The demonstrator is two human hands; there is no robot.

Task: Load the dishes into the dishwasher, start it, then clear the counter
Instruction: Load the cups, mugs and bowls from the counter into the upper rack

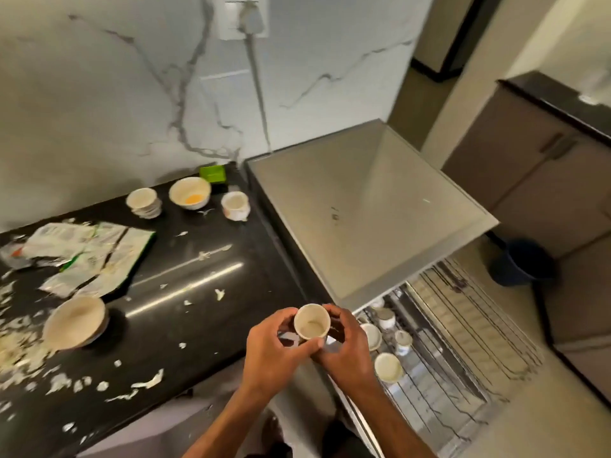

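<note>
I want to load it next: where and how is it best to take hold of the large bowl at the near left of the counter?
Probably grip the large bowl at its rim, coming from the right. It lies tilted, its opening turned up and toward the viewer, so the rim is exposed. Scraps crowd its left side, while the counter to its right looks open.

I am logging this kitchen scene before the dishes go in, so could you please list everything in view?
cup: one, cream, held in both hands at the counter's right end
bowls: two, cream, one at the back with a yellow spot inside, one front left
stacked cups: one stack, cream, back of counter
mug: one, white, back right
green box: one, against the wall
wrappers: several, white and green, left
scraps: many, whitish, strewn about
counter: one, black
dishwasher: one, grey, rack pulled out with pale dishes
bucket: one, dark, floor
left hand: one, grips the cup
right hand: one, grips the cup
</note>
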